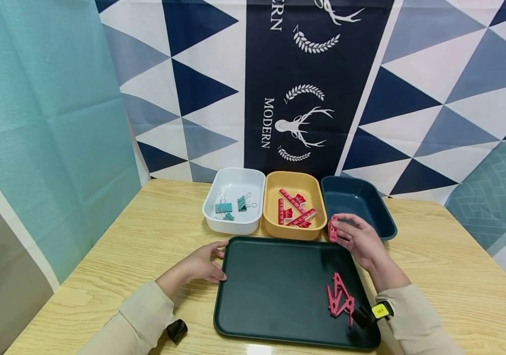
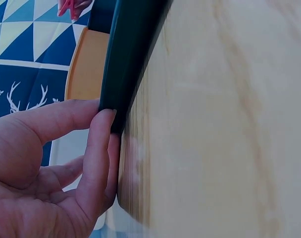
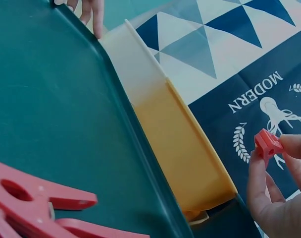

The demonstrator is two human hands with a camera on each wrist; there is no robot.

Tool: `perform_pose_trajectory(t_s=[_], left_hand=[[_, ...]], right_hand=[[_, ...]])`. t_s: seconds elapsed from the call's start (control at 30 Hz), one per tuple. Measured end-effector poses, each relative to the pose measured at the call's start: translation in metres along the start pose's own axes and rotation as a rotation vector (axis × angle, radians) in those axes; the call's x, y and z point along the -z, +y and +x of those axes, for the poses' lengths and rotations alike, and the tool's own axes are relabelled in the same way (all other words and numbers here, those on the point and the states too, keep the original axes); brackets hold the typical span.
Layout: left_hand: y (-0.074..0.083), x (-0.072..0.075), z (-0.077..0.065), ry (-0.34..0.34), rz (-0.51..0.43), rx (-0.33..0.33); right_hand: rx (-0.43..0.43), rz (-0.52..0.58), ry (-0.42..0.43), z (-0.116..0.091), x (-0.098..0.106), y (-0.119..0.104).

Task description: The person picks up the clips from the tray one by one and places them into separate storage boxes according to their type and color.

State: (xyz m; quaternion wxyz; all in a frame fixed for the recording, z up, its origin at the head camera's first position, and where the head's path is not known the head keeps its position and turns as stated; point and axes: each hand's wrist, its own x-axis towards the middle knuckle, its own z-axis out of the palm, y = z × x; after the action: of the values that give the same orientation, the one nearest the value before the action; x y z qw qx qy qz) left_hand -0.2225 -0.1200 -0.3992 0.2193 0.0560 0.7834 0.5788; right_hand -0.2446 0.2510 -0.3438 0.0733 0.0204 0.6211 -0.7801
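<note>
Clothespin (image 1: pixel 333 230) pinched in the fingers of your right hand (image 1: pixel 360 242), by the navy bin (image 1: pixel 359 195); left hand (image 1: pixel 200 263) fingers loosely extended against the tray (image 1: pixel 271 291). Probably sorting; next move should clear the bin wall, then release.

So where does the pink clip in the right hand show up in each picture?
Head: the pink clip is right of centre, in the right hand.
Left wrist: pink clip at the top edge, left of centre.
Right wrist: pink clip on the right, below mid-height.
Shared landmark: the yellow bin.
</note>
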Motion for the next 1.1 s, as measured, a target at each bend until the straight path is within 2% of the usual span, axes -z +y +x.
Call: perform_pose_trajectory(t_s=[0.63,0.93,1.1], left_hand=[[0.001,-0.001,0.0,0.012,0.01,0.007],[0.001,0.0,0.0,0.014,0.012,0.01],[0.002,0.0,0.0,0.013,0.01,0.01]], right_hand=[[0.022,0.092,0.189,0.016,0.012,-0.017],[0.032,0.062,0.32,0.03,0.016,-0.022],[0.04,-0.011,0.368,0.037,0.018,-0.023]])
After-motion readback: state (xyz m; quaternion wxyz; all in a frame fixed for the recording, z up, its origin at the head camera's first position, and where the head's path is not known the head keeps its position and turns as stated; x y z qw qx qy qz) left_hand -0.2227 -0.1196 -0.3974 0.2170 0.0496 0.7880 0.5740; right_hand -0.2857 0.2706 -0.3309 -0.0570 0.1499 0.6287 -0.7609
